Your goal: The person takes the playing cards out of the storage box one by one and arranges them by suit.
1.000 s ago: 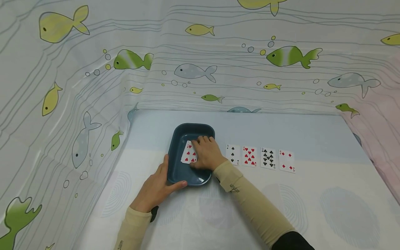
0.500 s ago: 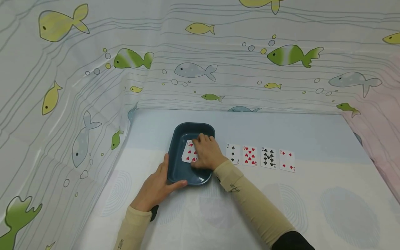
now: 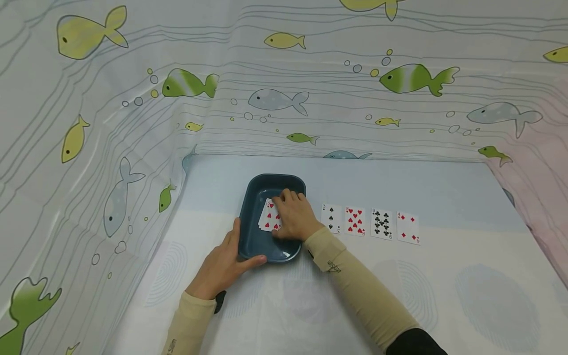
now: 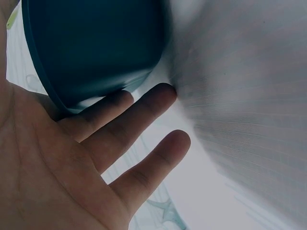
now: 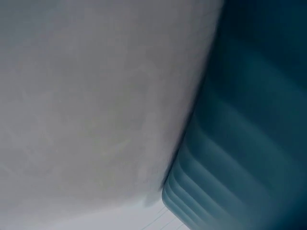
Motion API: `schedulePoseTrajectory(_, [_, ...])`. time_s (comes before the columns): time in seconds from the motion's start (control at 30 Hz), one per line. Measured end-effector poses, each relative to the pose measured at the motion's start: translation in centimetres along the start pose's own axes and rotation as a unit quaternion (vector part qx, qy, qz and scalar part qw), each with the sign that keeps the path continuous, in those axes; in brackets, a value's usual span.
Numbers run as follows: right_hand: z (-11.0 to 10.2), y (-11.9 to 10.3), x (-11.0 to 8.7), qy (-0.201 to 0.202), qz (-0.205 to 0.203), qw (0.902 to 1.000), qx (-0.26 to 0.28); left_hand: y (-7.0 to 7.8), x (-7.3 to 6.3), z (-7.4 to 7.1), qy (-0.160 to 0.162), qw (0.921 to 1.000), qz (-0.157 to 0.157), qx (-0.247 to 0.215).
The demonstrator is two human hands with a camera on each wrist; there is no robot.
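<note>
A dark blue rectangular tray (image 3: 271, 251) stands on the table, with a small stack of heart playing cards (image 3: 268, 219) face up inside. My right hand (image 3: 296, 218) reaches over the tray's right side and grips the cards, thumb at the near edge and fingertips at the far one; it covers their right part. Along the tray's left side lies my left hand (image 3: 221, 268), its thumb at the near corner. In the left wrist view its fingers (image 4: 153, 160) are straight and spread beside the tray wall (image 4: 96, 52). Only the tray's ridged outer wall (image 5: 249, 143) and tabletop show in the right wrist view.
To the right of the tray, several face-up playing cards lie in a spaced row, from a spade card (image 3: 330, 217) to a diamond card (image 3: 408, 228). A fish-patterned curtain (image 3: 284, 74) rises behind the pale tabletop (image 3: 466, 197) and on the left.
Almost nothing has moved. Both hands keep their places at the tray; the stack under the right hand has shifted very slightly.
</note>
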State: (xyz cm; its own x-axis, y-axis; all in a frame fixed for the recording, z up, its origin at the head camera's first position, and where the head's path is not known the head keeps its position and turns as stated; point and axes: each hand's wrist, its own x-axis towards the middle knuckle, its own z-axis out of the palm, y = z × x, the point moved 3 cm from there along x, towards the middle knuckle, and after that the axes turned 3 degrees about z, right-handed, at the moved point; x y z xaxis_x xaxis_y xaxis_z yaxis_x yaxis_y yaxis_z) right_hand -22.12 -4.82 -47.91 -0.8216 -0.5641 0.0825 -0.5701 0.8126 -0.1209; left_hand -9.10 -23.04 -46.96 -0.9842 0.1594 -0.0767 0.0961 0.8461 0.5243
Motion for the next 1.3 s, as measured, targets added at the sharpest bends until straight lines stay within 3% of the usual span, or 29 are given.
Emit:
schedulePoseTrajectory(0.47, [-0.4,0.3,-0.2,0.017,-0.022,0.9993,0.024,0.2,0.0,0.0,-0.002,1.0,0.002,-0.002])
schedulePoseTrajectory(0.7, [-1.4,0.7,-0.7,0.038,-0.04,0.9958,0.073,0.2,0.1,-0.1,-0.006,1.0,-0.002,-0.002])
schedulePoseTrajectory(1.03, [-3.3,1.1,-2.4,0.082,-0.072,0.9882,0.107,0.1,0.1,-0.1,-0.002,1.0,0.003,-0.001])
schedulePoseTrajectory(1.3, [-4.5,1.9,-4.4,0.093,-0.063,0.986,0.123,-0.1,0.0,0.1,0.004,1.0,0.003,-0.003])
